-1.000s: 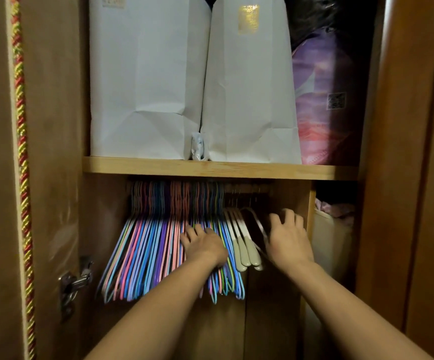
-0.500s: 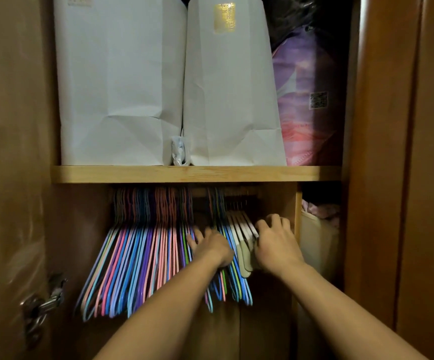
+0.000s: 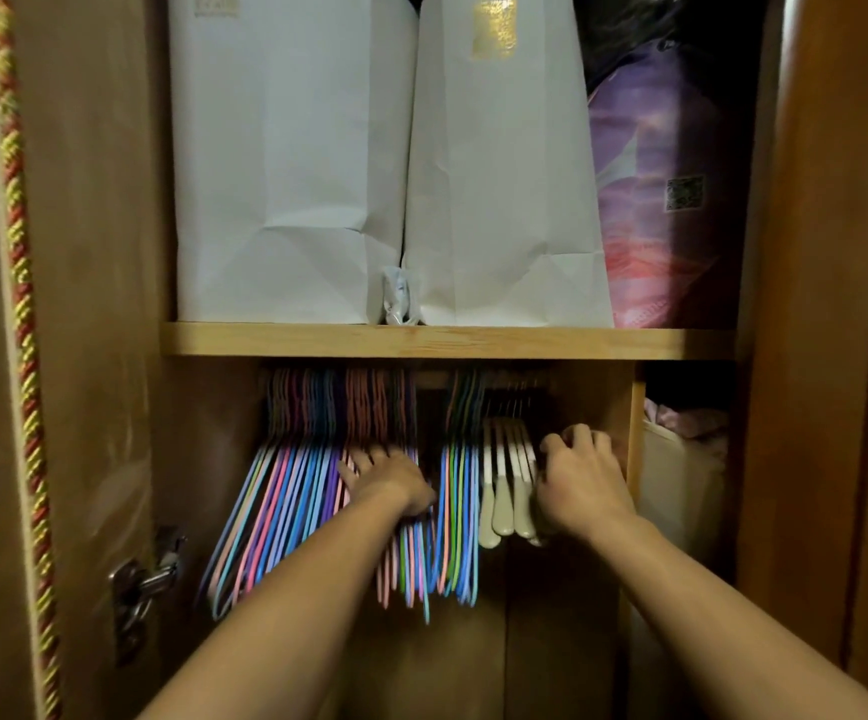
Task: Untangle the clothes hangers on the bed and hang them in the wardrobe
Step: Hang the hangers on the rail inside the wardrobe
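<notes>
Two white paper bags [image 3: 291, 163] sat side by side on the shelf [image 3: 447, 341], with a purple plastic-wrapped bundle [image 3: 665, 200] at its right end.

Home bedroom wardrobe [image 3: 826, 252], wood w/ open doors: packed row of coloured hangers [image 3: 291, 491] on a rail under a pine shelf [image 3: 447, 341], two white paper bags [image 3: 291, 163] & a purple bedding pack [image 3: 665, 200] stored above, metal door hinge [image 3: 143, 579] at left.

shelf [image 3: 447, 341] hides the hanger hooks [image 3: 348, 392]; left fingers [image 3: 356, 467] blurred.
</notes>
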Action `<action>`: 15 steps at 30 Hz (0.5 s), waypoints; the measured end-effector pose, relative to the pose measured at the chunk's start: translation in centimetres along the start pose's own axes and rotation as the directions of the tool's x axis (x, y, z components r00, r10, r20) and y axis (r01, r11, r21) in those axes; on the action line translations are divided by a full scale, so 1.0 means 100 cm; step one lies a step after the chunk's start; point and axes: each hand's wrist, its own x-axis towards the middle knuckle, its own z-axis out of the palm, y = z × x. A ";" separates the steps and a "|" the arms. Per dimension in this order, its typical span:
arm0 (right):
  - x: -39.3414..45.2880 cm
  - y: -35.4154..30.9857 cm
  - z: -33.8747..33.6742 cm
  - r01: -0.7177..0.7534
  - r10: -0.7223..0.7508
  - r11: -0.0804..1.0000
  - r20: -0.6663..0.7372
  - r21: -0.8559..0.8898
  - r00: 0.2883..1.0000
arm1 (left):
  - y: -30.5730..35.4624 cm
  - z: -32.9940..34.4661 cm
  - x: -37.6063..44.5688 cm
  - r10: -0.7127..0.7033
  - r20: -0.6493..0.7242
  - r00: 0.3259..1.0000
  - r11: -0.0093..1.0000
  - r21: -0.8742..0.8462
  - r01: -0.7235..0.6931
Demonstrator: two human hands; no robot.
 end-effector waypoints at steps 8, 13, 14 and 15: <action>0.004 -0.003 -0.002 -0.009 0.009 1.000 0.004 -0.008 1.000 | 0.022 -0.002 -0.006 0.075 0.062 0.995 0.996 -0.046 -0.073; 0.004 -0.006 -0.001 -0.019 0.019 1.000 0.024 -0.009 1.000 | -0.020 -0.021 0.001 -0.125 -0.119 0.985 0.991 -0.056 0.119; 0.003 -0.008 0.000 -0.016 0.017 1.000 0.027 -0.010 1.000 | -0.030 -0.021 0.004 -0.165 -0.094 0.982 0.986 -0.053 0.160; 0.002 -0.008 0.001 -0.017 0.017 1.000 0.032 -0.010 0.999 | -0.037 -0.021 0.006 -0.170 -0.058 0.984 0.985 -0.038 0.168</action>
